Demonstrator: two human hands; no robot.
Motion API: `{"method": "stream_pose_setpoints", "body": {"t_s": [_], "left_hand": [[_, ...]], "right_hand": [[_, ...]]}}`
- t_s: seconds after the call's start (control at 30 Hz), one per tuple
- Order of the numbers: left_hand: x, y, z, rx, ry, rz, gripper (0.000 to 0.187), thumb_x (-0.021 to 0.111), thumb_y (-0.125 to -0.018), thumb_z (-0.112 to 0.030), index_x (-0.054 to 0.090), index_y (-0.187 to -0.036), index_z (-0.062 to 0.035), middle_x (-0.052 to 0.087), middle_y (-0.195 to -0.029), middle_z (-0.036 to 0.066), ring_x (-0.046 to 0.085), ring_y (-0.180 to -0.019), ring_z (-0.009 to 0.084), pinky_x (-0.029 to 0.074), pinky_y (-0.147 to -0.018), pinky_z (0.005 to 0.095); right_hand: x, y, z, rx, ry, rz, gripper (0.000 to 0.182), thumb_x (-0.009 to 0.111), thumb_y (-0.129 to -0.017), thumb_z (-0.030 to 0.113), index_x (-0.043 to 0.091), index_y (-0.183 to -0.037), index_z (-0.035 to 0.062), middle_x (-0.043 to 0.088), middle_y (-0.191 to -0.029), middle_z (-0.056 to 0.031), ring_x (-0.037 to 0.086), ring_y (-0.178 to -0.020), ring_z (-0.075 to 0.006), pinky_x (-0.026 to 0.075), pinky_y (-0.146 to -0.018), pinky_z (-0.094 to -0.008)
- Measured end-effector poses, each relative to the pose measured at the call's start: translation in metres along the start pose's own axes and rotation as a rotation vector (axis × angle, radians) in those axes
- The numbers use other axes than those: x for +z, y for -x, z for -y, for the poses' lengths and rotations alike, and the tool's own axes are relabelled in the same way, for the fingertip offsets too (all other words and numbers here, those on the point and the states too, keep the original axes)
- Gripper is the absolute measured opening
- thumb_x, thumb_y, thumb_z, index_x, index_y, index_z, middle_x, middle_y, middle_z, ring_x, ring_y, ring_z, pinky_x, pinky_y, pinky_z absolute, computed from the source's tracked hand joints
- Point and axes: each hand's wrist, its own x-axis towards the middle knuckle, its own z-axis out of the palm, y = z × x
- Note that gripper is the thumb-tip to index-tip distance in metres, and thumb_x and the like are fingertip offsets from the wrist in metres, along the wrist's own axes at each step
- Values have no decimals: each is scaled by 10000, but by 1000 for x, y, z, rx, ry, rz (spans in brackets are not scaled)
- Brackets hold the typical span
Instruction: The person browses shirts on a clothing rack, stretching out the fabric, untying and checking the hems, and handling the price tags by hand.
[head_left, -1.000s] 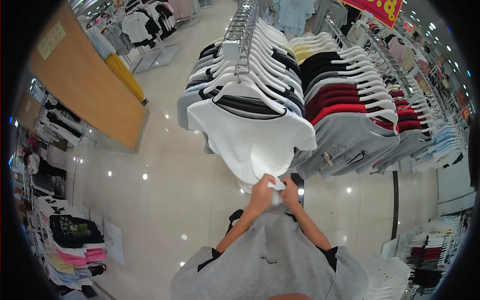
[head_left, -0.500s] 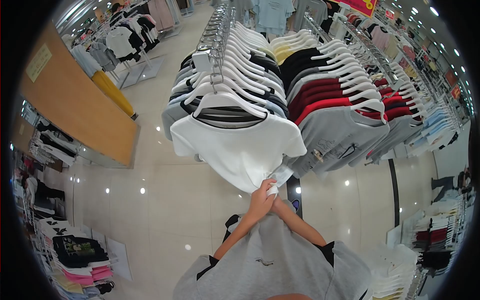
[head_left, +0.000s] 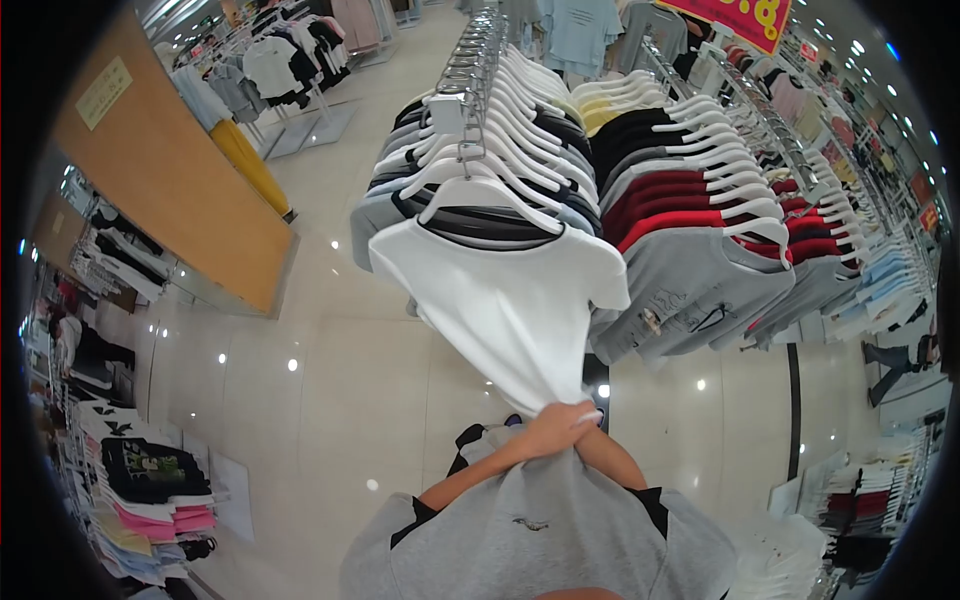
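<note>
- The left hand [head_left: 555, 432] is clamped on the bottom hem of a white T-shirt [head_left: 505, 295], pulling the cloth down into a narrow point.
- The right hand is hidden under the left; only its forearm shows, so its grip cannot be told.
- The T-shirt hangs on a white hanger [head_left: 490, 192] at the front of a clothes rack [head_left: 478, 60].
- Just to the right hangs a grey T-shirt [head_left: 700, 290], with red T-shirts [head_left: 680, 205] behind it.
- Below lies a glossy tiled floor [head_left: 330, 380].
</note>
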Motion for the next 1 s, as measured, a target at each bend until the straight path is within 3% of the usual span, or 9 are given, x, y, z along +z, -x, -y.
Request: {"method": "stream_pose_setpoints", "body": {"t_s": [0.23,0.43,0.57,0.63,0.67,0.73,0.87,0.93,1.0], "left_hand": [[2,5,2,-48,35,-44,285,532,-917,-327,587,-921,-48,627,-766,194,619,-732,380,467,-643,420],[5,12,-1,12,78,243,289,524,-921,-318,597,-933,-39,620,-743,176,601,-684,345,453,-626,405],[-8,15,-7,-8,138,271,290,553,-905,-328,596,-926,-43,624,-732,152,605,-674,313,465,-634,384],[-17,20,-8,-76,147,-83,295,589,-894,-321,602,-934,-29,631,-771,131,619,-693,257,485,-646,348],[-21,20,-3,-73,144,-89,295,589,-894,-321,602,-934,-29,631,-771,131,619,-693,257,485,-646,348],[-26,19,15,-290,129,-663,308,602,-894,-299,590,-1038,-27,649,-851,93,630,-814,193,498,-738,325],[-32,15,40,-196,360,-765,340,565,-927,-286,555,-1106,3,642,-928,73,601,-924,159,481,-798,301],[-34,18,41,-297,727,-449,368,504,-967,-307,531,-1151,10,635,-994,48,571,-963,134,446,-851,264],[-38,15,26,-352,1005,-534,416,471,-984,-331,527,-1199,21,627,-1041,48,560,-967,123,455,-840,262]], "right_hand": [[13,-6,2,-108,229,124,319,513,-920,130,514,-1222,28,554,-1217,-103,545,-1127,-223,452,-947,-353],[11,3,-5,-192,418,220,326,516,-917,127,513,-1225,22,552,-1226,-108,543,-1133,-228,448,-953,-356],[15,4,-10,-272,524,271,330,518,-915,125,513,-1227,19,551,-1232,-110,541,-1137,-232,446,-957,-358],[16,1,-7,-321,585,298,332,519,-914,124,513,-1229,17,550,-1235,-112,540,-1139,-234,444,-959,-359],[17,-2,-5,-346,614,312,334,520,-913,123,513,-1229,16,550,-1237,-113,539,-1140,-235,444,-960,-359],[18,-3,-5,-390,671,338,336,521,-912,122,513,-1230,14,549,-1240,-114,538,-1142,-237,443,-962,-360],[23,1,-8,-472,777,392,340,523,-910,120,513,-1232,11,548,-1246,-117,537,-1146,-241,440,-966,-362],[23,3,-8,-512,836,418,343,524,-909,119,513,-1233,9,547,-1249,-118,536,-1148,-243,439,-968,-363],[24,2,-5,-560,894,440,345,525,-908,117,512,-1234,7,546,-1252,-120,535,-1150,-244,438,-970,-364]]}}
